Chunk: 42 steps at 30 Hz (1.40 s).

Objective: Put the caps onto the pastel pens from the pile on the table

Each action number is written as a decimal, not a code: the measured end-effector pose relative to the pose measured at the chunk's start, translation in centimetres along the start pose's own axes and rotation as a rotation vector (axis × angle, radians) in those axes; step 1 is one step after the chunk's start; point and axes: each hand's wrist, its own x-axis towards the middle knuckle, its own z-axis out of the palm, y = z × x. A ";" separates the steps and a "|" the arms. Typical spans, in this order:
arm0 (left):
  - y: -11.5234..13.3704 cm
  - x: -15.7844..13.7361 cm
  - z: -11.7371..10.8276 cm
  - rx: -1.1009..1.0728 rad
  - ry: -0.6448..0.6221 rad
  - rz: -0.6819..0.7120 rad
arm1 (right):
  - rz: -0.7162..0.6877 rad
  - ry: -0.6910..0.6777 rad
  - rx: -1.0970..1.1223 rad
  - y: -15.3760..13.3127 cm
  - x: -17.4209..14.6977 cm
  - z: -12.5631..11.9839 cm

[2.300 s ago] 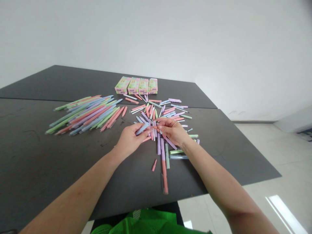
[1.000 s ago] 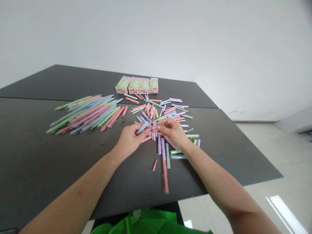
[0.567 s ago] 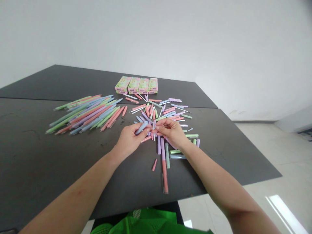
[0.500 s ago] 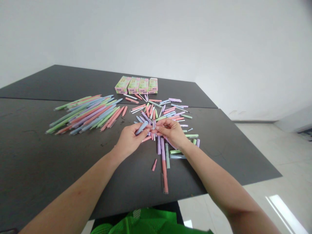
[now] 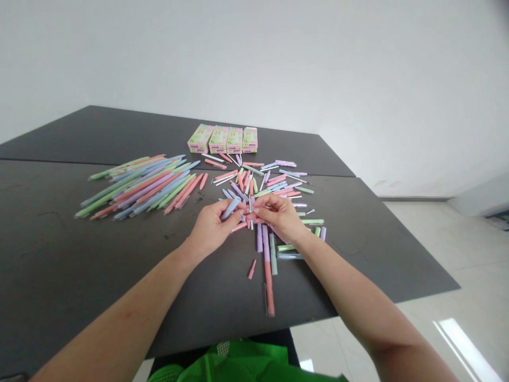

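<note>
Where both hands meet at frame centre: left hand [image 5: 210, 229] clamped on a blue pen barrel [image 5: 231, 208], right hand [image 5: 279, 216] pinched on a small pink piece [image 5: 249, 216] touching that barrel's lower end. Below and around: scattered pen parts [image 5: 265, 249] on the dark table [image 5: 59, 265]. Left of centre: fanned assembled pens [image 5: 137, 187]. Upper centre: four pastel boxes [image 5: 223, 139] in a row.

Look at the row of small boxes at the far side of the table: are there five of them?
No, four pastel boxes stand side by side on the dark table, beyond the loose pen parts.
</note>
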 end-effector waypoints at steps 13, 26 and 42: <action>0.3 0.1 0.0 -0.035 -0.041 0.008 | -0.009 0.044 -0.039 0.3 0.2 0.2; -0.5 0.3 -0.1 0.019 0.018 0.033 | 0.023 -0.039 -0.024 0.2 0.0 0.7; -1.1 0.3 0.1 0.044 -0.055 0.042 | 0.021 -0.115 -0.020 0.6 -0.2 0.9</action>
